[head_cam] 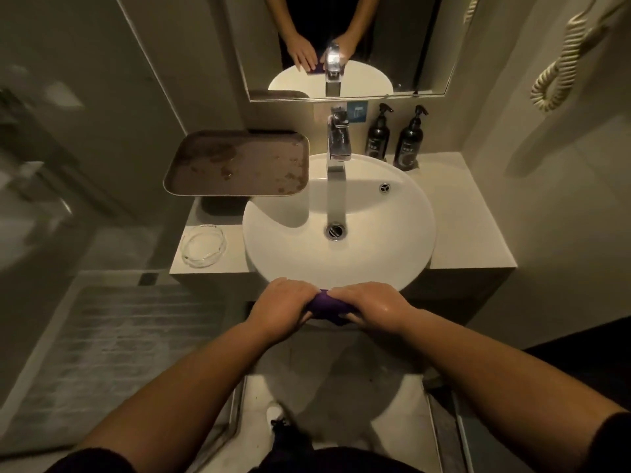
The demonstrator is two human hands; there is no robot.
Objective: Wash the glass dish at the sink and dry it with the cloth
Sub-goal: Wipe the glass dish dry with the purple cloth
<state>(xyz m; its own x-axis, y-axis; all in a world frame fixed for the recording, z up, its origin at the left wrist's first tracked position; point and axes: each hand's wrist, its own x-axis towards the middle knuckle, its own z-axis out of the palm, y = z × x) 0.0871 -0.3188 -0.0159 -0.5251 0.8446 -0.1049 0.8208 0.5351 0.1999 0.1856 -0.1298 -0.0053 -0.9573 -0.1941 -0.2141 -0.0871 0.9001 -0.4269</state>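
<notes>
A round clear glass dish (pixel 203 246) sits on the white counter to the left of the round white sink (pixel 392 240). Nothing touches it. A purple cloth (pixel 327 307) is bunched between my two hands just in front of the sink's near rim. My left hand (pixel 283 307) grips its left end and my right hand (pixel 370 307) grips its right end. Most of the cloth is hidden by my fingers. The chrome tap (pixel 338 145) stands at the back of the sink, and I cannot tell whether water runs.
A brown wet tray (pixel 239 163) rests on the counter's back left, overhanging the sink rim. Two dark pump bottles (pixel 392 138) stand right of the tap. A mirror (pixel 348 46) hangs above. A coiled cord (pixel 560 63) hangs on the right wall. A grey mat (pixel 112 339) lies on the floor.
</notes>
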